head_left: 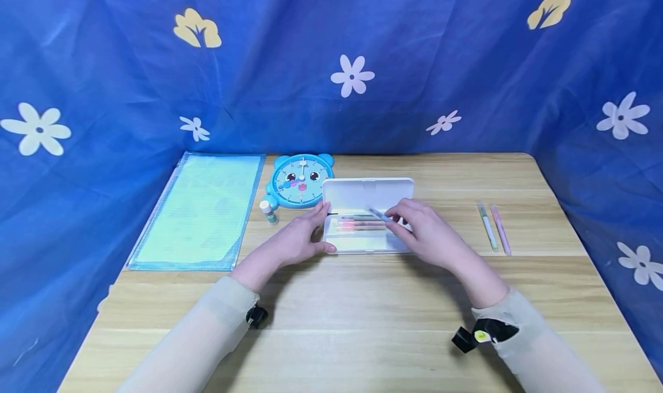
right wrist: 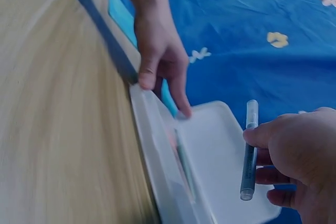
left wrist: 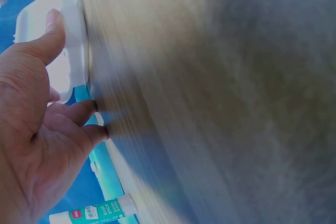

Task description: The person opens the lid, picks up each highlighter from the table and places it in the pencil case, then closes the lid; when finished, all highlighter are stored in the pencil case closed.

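Note:
An opened white pencil case (head_left: pixel 368 193) stands on the table with its lid tilted up at the back. My left hand (head_left: pixel 300 237) holds its left end, thumb at the front corner and fingers toward the hinge. Between the thumb and fingers of my right hand (head_left: pixel 429 235) is a marker pen (right wrist: pixel 249 161), pinched above the case's right half. In the head view that marker looks blue-grey and slants over the tray. Several pens (head_left: pixel 359 225) lie lengthwise inside the case, pinkish and green ones among them; the right hand hides part of the tray.
To the right lie a green marker (head_left: pixel 487 227) and a pink-purple marker (head_left: pixel 500 230). A blue toy clock (head_left: pixel 302 180) sits behind the case's left side, with a glue stick (head_left: pixel 269 212) before it. A pale green mesh folder (head_left: pixel 199 209) covers the table's left back.

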